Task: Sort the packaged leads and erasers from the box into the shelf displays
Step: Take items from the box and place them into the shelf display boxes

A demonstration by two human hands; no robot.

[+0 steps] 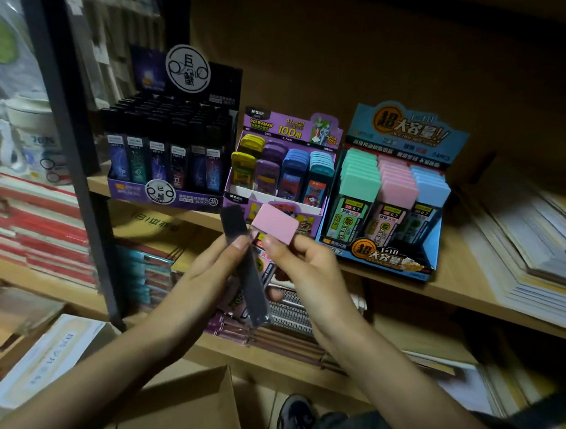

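My left hand (207, 272) grips a slim black lead case (243, 265), held upright in front of the shelf. My right hand (307, 273) pinches a pink-capped lead case (274, 225) just right of it, its cap pointing up. On the wooden shelf (456, 278) stand three displays: a black and purple one (167, 158) full of dark cases at the left, a purple one (281, 170) with yellow, purple, blue and teal cases in the middle, and a blue one (391, 195) with green, pink and blue capped cases at the right. Both hands hover below the middle display.
An open cardboard box (192, 407) sits low in front of me, near my shoe (295, 422). Stacked paper pads (536, 247) fill the shelf's right end. Notebooks and spiral pads lie on the lower shelf. A black upright post (76, 150) divides off red book stacks at the left.
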